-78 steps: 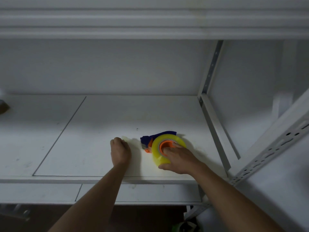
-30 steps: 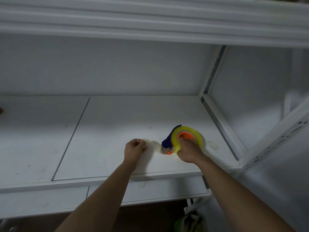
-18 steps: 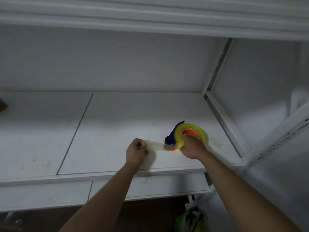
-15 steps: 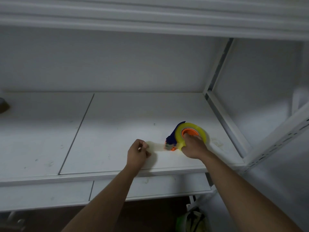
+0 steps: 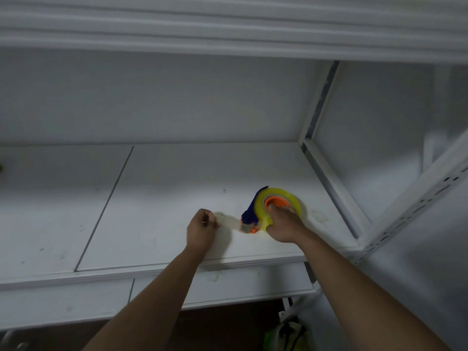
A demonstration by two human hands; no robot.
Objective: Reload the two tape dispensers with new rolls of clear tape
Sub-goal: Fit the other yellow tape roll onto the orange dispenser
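A blue and orange tape dispenser sits on the white shelf board, loaded with a yellowish clear tape roll on an orange hub. My right hand grips the roll and dispenser from the near side, fingers curled into the hub. A strip of clear tape stretches from the dispenser's front end to my left hand, which pinches its free end. Only one dispenser is in view.
An upper shelf hangs low overhead. A white metal upright and a slotted rail bound the shelf on the right. A green and black bag lies on the floor below. A seam divides the shelf boards.
The dispenser has been shifted right and turned since the oldest frame. My left hand has drawn a strip of tape out from its front and still pinches it.
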